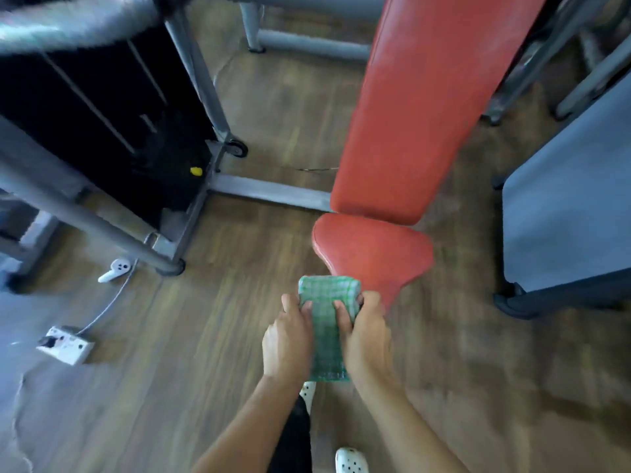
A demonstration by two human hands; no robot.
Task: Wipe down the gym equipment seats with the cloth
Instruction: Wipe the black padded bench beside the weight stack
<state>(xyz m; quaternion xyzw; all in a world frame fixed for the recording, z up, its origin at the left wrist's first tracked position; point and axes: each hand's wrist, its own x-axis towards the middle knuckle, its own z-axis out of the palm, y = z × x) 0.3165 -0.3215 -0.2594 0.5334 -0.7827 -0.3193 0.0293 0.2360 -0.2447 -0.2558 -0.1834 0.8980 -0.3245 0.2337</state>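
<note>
Between curled fingers (341, 311), green cloth (327, 346)

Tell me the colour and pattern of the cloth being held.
Green with a pale checked pattern; the cloth shows clearly in the head view.

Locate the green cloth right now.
Head view, lower centre: the green checked cloth is gripped between the left hand and right hand, its far end at the near tip of the red seat.
</note>
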